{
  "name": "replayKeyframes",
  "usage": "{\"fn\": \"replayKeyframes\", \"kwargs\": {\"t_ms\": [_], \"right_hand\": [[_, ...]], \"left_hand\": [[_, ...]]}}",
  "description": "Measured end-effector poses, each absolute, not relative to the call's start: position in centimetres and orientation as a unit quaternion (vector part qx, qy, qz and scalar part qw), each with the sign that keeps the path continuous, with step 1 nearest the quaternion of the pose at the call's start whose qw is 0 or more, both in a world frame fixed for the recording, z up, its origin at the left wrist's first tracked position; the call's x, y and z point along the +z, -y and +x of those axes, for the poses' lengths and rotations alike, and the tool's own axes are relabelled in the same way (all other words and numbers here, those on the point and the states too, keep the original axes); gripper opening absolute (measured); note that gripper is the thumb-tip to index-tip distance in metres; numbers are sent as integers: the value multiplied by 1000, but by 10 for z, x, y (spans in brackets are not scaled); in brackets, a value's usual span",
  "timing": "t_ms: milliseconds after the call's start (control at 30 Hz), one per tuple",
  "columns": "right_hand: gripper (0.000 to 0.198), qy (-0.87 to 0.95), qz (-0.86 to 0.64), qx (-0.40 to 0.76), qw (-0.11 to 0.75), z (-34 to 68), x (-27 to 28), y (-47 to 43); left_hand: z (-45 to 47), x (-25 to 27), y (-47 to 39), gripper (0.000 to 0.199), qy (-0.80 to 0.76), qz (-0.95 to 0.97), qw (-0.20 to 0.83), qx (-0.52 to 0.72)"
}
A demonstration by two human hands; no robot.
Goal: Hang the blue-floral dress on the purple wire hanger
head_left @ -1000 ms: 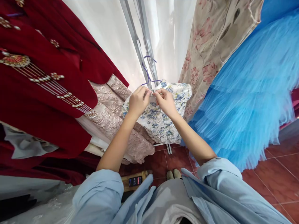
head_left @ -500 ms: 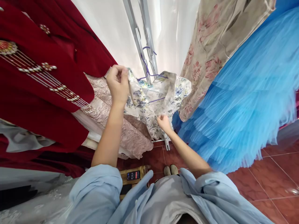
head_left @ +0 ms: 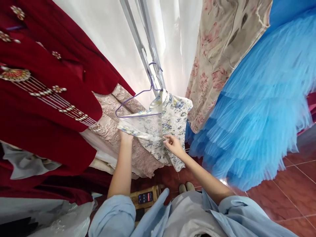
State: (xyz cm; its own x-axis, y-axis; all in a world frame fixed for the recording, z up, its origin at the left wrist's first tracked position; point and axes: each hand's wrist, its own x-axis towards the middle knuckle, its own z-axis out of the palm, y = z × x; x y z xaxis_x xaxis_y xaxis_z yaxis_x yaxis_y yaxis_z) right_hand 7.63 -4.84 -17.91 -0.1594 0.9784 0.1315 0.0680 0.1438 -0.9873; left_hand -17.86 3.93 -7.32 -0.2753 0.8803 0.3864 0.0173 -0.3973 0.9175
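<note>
A red embroidered gown (head_left: 49, 98) fills the left of the frame and a blue tulle skirt (head_left: 259, 108) fills the right, with a pink-rose print dress (head_left: 217, 56) at upper right and a beige brocade dress (head_left: 116, 125) at centre left. Between them, at frame centre, the blue floral garment (head_left: 170, 121) hangs half off a purple wire hanger (head_left: 133, 105) hooked on the grey rack pole (head_left: 145, 56). Its long axis runs down from the hook towards the lower centre of the frame, straight ahead of both hands. The left hand (head_left: 125, 136) is tucked up under the loose left panel, its fingers hidden by the cloth, so its grip cannot be told. The right hand (head_left: 172, 144) is at the garment's middle, forearm raised, fingers pinching its front edge.
</note>
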Motion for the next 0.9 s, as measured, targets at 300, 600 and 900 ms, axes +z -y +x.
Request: {"fn": "replayKeyframes", "kwargs": {"t_ms": [300, 600, 900], "right_hand": [[34, 744, -307, 496, 327, 86, -110, 58], [30, 790, -288, 503, 203, 210, -30, 74], [12, 837, -287, 383, 266, 230, 23, 29]], "left_hand": [[-69, -73, 42, 46, -468, 667, 303, 494], [-28, -121, 93, 56, -330, 775, 503, 191], [27, -148, 120, 34, -432, 650, 527, 337]]}}
